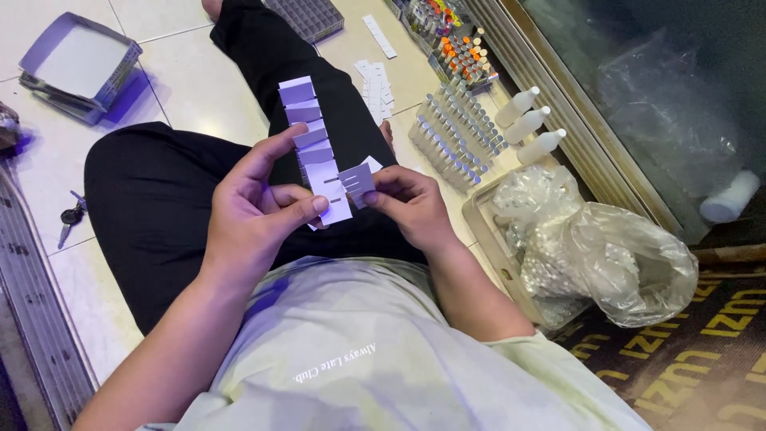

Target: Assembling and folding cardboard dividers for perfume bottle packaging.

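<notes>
Head view – left hand (255, 211) pinching slotted card strip (315, 144); right hand (411, 203) gripping small card piece (357, 179) – hands close together.

Matt white paper strip (315, 148); glossy crinkled clear plastic bag (614, 255); smooth glazed floor tiles (183, 68).

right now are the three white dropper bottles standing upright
No, the three white dropper bottles lie on their sides on the floor beside the rows of small vials.
</notes>
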